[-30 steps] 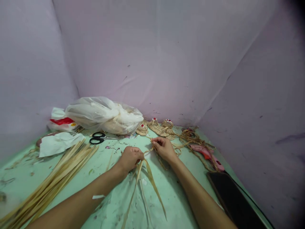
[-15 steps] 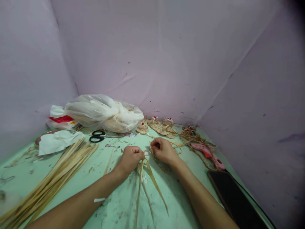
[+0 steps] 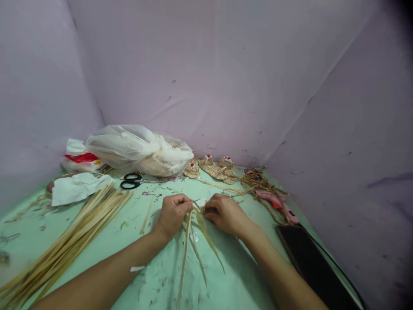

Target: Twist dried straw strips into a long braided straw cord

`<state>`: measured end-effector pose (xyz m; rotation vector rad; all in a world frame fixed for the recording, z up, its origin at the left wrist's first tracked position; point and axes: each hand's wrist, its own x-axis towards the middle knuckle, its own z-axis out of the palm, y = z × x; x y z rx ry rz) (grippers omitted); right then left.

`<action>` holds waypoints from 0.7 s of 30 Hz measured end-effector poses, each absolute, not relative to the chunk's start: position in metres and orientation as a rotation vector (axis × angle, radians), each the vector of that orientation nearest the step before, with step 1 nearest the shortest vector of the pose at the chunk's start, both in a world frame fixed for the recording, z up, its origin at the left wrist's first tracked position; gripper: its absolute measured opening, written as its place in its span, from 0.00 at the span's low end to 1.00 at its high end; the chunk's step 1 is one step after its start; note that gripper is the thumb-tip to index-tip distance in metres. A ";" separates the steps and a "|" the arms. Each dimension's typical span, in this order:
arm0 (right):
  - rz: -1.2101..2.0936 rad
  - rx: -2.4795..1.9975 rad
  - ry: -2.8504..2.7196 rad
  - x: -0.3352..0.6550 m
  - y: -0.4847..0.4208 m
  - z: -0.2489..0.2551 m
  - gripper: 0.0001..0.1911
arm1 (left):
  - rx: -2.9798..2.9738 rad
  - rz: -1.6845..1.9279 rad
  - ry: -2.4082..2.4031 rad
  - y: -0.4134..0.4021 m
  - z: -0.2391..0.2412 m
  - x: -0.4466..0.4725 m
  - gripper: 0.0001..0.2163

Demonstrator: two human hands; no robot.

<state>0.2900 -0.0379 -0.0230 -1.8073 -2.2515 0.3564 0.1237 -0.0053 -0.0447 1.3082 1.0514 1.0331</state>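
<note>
My left hand is closed in a pinch on the end of a thin braided straw cord. Loose flat straw strips hang down from that pinch over the green tabletop. Just to the right, my right hand has its fingers closed on the same cord, a short span away from the left. Its fingertips are partly hidden behind the hand. Behind the hands, a length of cord runs back toward a tangled heap of braided cord.
A bundle of dry straw strips lies at left. Black-handled scissors, a tied plastic bag and small woven straw pieces with red beads sit along the back. A pink tool and a black flat device are at right.
My right hand has come down slightly and sits lower along the cord, which no longer loops beneath it. My left hand has shifted a little left and up.
</note>
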 end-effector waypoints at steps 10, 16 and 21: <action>0.010 -2.117 -2.132 0.277 -0.056 -0.020 0.05 | 1.579 1.117 1.023 -0.022 -0.042 0.118 0.06; 0.129 -2.170 -2.007 0.273 -0.089 -0.029 0.07 | 2.216 0.787 0.741 -0.045 -0.049 0.116 0.04; 0.339 -1.991 -2.020 0.275 -0.109 -0.023 0.13 | 2.538 0.707 0.593 -0.055 -0.050 0.113 0.03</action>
